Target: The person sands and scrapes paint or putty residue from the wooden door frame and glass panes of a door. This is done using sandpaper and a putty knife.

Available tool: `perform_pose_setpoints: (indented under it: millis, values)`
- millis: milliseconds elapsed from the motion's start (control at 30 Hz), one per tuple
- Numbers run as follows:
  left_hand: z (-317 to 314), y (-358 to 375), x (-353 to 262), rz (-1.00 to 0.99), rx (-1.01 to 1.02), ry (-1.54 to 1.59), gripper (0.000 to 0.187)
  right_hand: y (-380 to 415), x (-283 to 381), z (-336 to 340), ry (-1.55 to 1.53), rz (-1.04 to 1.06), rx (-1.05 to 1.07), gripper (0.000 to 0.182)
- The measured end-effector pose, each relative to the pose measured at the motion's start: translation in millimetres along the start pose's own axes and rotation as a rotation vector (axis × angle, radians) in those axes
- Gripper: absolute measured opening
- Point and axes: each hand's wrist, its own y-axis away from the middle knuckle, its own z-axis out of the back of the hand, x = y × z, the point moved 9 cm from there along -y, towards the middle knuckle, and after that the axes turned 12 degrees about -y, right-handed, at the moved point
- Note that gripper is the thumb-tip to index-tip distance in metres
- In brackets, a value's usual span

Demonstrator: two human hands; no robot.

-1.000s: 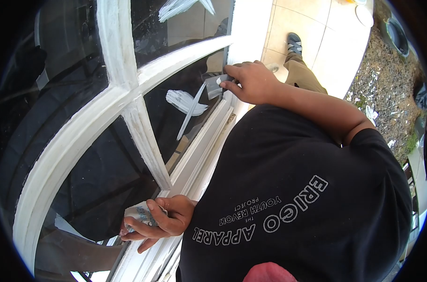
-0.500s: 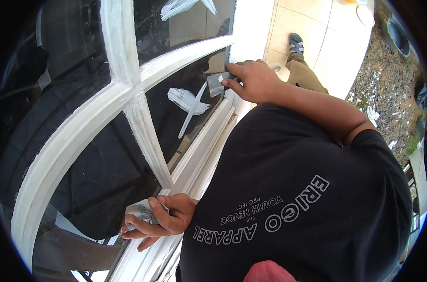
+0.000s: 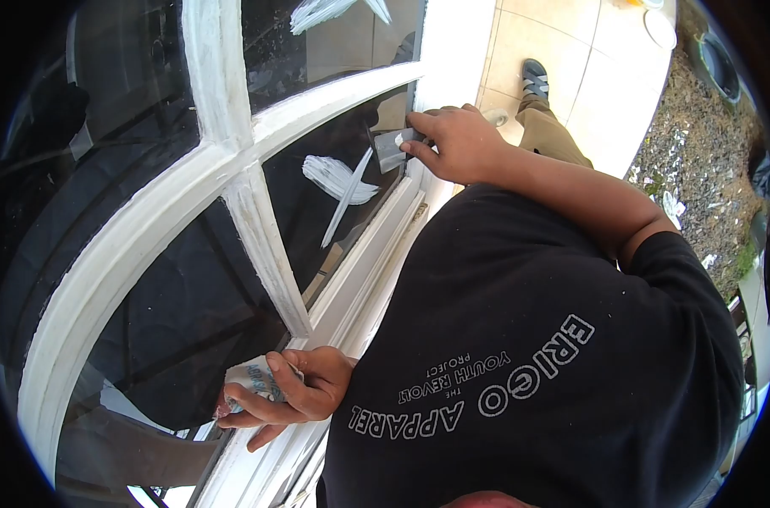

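My right hand [image 3: 465, 144] is closed around a putty knife [image 3: 391, 151], a flat grey metal blade with a white paint spot. The blade lies against the dark window pane [image 3: 296, 212], close to the white frame's edge. Beside the blade, a white paint smear [image 3: 338, 179] and a thin white streak mark the glass. Lower down, my left hand [image 3: 304, 389] holds a folded piece of sandpaper [image 3: 254, 378] with blue lettering on its pale back. Its fingers are bent around the sandpaper, near the lower white frame.
Curved white window bars [image 3: 131, 220] divide the dark panes. More white paint smears [image 3: 321, 13] show on the upper glass. Below stand my foot in a sandal [image 3: 534, 80] and the tiled floor [image 3: 605, 110]. Gravelly ground [image 3: 664, 178] and a dark basin [image 3: 717, 68] lie to the right.
Both hands stay almost still, the putty knife and the sandpaper in them as before. The reddish shape at the bottom edge has sunk lower in view.
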Motion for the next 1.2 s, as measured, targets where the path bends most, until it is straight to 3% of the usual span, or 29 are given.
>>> perform_pose_setpoints:
  millis: [167, 267, 367, 467, 533, 633, 733, 833, 933, 1200]
  values:
    - [-1, 1, 1, -0.002, 0.007, -0.002, 0.014, 2, 8, 3, 0.000, 0.064, -0.045, 0.032]
    - [-1, 0, 0, -0.010, -0.007, -0.003, 0.014, 1, 2, -1, 0.022, -0.027, 0.034, 0.032]
    - [-1, 1, 0, -0.013, -0.003, 0.003, 0.014, 3, 9, 3, 0.021, 0.075, -0.047, 0.031]
    - [0, 1, 1, -0.004, -0.006, 0.000, 0.014, 1, 2, 2, 0.024, -0.001, -0.012, 0.030]
    - [0, 0, 0, -0.009, -0.012, 0.012, 0.014, 4, 16, 4, 0.007, 0.112, -0.067, 0.030]
    - [0, 1, 1, 0.000, -0.003, 0.003, 0.015, 2, 5, 5, 0.017, -0.004, 0.001, 0.030]
    - [0, 2, 0, -0.017, -0.023, 0.020, 0.015, 2, 16, 5, 0.034, 0.110, -0.062, 0.030]
    - [-1, 1, 0, -0.012, -0.016, 0.009, 0.014, 2, 9, 5, 0.039, 0.014, 0.002, 0.030]
    - [0, 1, 0, -0.017, -0.030, 0.033, 0.012, 1, 13, 5, 0.045, 0.047, -0.030, 0.031]
    - [-8, 1, -8, -0.097, 0.086, -0.044, 0.014, 3, 18, 6, 0.022, 0.055, -0.020, 0.030]
